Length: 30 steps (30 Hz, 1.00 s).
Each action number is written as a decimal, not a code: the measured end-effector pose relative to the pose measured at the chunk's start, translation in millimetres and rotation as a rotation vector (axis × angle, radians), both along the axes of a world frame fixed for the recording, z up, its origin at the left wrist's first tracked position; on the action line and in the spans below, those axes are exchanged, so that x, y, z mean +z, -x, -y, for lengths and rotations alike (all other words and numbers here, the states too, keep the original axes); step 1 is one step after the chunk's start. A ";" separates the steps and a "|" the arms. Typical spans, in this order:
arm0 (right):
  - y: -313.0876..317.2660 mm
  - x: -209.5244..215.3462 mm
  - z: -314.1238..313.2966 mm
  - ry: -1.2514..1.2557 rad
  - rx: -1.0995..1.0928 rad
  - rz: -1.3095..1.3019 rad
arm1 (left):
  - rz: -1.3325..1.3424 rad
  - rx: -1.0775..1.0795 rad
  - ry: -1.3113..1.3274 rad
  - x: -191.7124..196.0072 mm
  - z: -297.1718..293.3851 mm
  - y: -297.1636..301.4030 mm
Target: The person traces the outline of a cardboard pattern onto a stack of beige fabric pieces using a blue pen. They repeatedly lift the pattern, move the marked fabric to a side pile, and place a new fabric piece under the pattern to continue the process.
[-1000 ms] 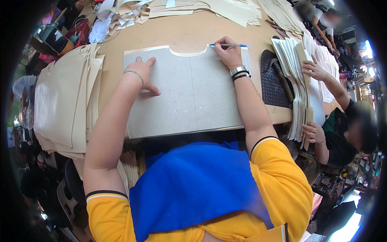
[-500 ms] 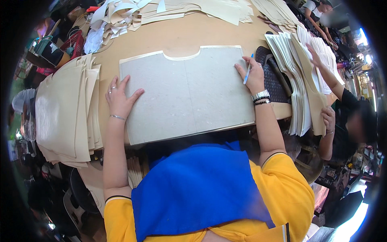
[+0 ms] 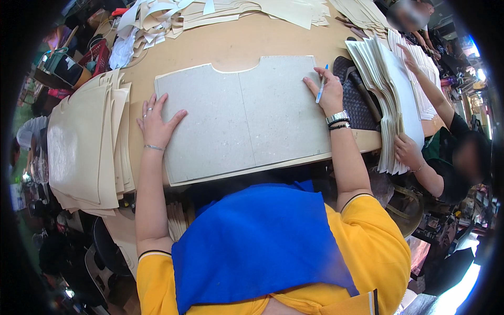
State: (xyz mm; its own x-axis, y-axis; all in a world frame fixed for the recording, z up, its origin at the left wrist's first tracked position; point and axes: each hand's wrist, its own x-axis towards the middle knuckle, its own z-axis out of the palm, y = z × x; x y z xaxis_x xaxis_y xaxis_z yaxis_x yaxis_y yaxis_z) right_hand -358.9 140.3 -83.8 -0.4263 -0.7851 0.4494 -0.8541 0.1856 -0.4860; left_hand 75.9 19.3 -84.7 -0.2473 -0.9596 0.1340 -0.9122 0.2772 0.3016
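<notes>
A grey cardboard template (image 3: 220, 126) with a curved notch in its far edge lies over a cream sheet (image 3: 220, 179), which shows as a strip along the near side. My left hand (image 3: 159, 121) rests on the template's left edge, fingers spread and thumb on the grey surface. At its right edge is my right hand (image 3: 331, 94), holding a blue-and-white pen (image 3: 321, 90) slanted between the fingers. The right thumb and fingertips are by the template's far right corner.
Cream sheets (image 3: 81, 142) are stacked at the left table edge. On the right are a dark textured pad (image 3: 362, 113) and stacked cut pieces (image 3: 375, 89), handled by a co-worker's hands (image 3: 409, 149). Offcuts (image 3: 157, 18) cover the table's far side.
The template has shifted slightly away from me, baring a cream strip along its near edge. Both my hands moved a little with it. The co-worker's near hand has moved left onto the stacked pieces.
</notes>
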 end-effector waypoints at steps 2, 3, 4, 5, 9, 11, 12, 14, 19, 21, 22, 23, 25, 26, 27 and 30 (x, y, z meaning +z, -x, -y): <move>-2.9 1.0 0.7 0.020 0.010 -0.004 | -0.025 0.002 -0.025 -3.6 1.8 -3.9; -4.3 1.0 1.3 0.018 0.008 -0.007 | -0.034 -0.001 -0.026 -4.1 2.0 -5.0; -4.0 1.1 0.9 0.016 0.007 -0.010 | -0.044 -0.003 -0.026 -4.7 1.9 -4.9; -3.0 0.9 0.2 0.014 0.006 -0.014 | -0.054 -0.004 -0.027 -4.9 1.7 -4.4; -3.1 2.8 -2.5 -0.025 -0.020 -0.004 | -0.048 0.018 -0.047 -0.5 -0.2 -0.2; -2.2 -1.8 -1.3 0.013 -0.015 -0.009 | -0.058 0.016 -0.052 1.6 -0.6 0.0; -1.9 -1.7 -1.5 0.017 -0.014 -0.009 | -0.056 0.018 -0.052 0.9 0.1 -0.4; -2.0 -1.3 -1.1 0.016 -0.007 -0.010 | -0.052 0.021 -0.052 -1.3 1.7 -1.1; -0.7 -1.9 -0.6 -0.002 -0.020 -0.021 | -0.075 0.017 -0.050 -5.4 8.2 -2.3; -1.1 -0.9 -0.7 -0.009 -0.023 -0.018 | -0.079 0.015 -0.052 -5.7 9.3 -2.0; -1.2 0.3 -0.5 -0.014 -0.022 -0.014 | -0.079 0.016 -0.052 -5.7 9.5 -1.7; -1.3 0.6 -0.4 -0.018 -0.021 -0.010 | -0.080 0.017 -0.052 -5.7 9.4 -1.5; 1.5 -1.2 -0.3 -0.021 -0.023 0.006 | -0.075 0.010 -0.048 -5.6 8.6 -0.6; 2.3 -1.9 -0.6 -0.022 -0.024 0.013 | -0.072 0.007 -0.046 -5.8 8.3 -0.4; 1.4 -1.3 -0.6 -0.033 -0.031 0.016 | -0.061 0.007 -0.041 -6.1 7.9 -0.7; 0.4 0.0 -0.7 -0.054 -0.040 0.030 | -0.037 0.003 -0.027 -7.5 7.8 -1.2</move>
State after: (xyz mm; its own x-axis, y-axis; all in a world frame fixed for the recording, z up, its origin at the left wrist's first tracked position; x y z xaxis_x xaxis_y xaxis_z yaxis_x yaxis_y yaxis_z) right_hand -359.3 141.0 -83.8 -0.4706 -0.7900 0.3931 -0.8305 0.2459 -0.4998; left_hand 77.1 11.6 -92.2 -0.2396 -0.9638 0.1173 -0.9011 0.2657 0.3427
